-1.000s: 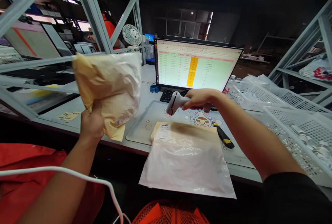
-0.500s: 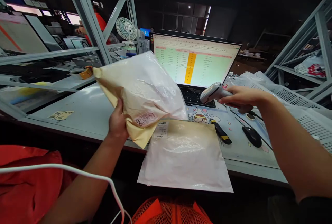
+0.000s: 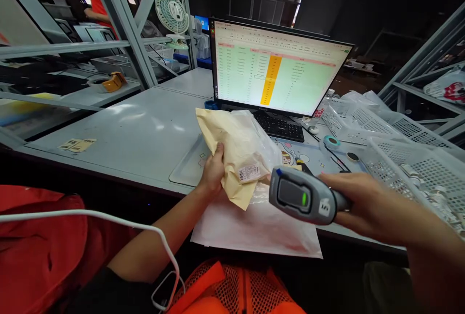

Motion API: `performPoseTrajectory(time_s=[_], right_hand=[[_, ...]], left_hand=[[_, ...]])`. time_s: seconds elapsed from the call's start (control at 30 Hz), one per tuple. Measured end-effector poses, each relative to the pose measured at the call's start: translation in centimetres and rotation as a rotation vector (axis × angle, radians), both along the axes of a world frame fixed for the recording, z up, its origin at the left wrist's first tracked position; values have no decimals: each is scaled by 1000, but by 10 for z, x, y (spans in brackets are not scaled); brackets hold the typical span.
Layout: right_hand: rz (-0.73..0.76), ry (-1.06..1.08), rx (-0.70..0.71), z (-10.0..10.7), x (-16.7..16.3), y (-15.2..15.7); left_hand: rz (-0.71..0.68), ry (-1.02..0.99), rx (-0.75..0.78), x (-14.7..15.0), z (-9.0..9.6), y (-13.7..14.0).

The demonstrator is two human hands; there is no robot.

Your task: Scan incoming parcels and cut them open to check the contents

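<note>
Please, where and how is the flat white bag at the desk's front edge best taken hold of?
I would grip the flat white bag by its near edge, coming from the near side and pinching from above and below. It seems to jut past the front of the desk, leaving both faces reachable there; its far part is mostly hidden behind the parcel and scanner.

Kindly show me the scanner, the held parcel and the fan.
Scanner (image 3: 307, 197): head view, on its grey housing.
Held parcel (image 3: 240, 151): head view, wrapping above its label.
Fan (image 3: 172, 12): head view, middle of its round grille.
</note>
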State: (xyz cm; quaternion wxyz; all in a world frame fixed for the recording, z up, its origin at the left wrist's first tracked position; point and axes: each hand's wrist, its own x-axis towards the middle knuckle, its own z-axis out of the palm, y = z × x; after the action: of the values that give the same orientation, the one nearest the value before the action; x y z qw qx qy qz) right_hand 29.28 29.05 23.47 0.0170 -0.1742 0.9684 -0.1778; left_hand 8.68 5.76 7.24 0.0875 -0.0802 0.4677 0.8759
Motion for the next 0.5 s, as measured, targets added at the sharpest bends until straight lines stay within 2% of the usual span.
performPoseTrajectory(time_s=[0.13,0.27,0.33,0.4,0.5], right_hand=[[10,-1,78,-8,-1,-21],[-8,-10,66,-11,-12,-17],[-91,-8,42,-17,-22,2],[-256,30,42,-29,-37,32],[-563,96,157,-59,-64,88]], left_hand=[[-33,-2,-13,9,9,3],[-44,-69,15,16,14,-2],[-79,-94,59,22,9,-7],[-138,-90,127,32,-3,-13],[-319,-31,187,53,-27,-23]])
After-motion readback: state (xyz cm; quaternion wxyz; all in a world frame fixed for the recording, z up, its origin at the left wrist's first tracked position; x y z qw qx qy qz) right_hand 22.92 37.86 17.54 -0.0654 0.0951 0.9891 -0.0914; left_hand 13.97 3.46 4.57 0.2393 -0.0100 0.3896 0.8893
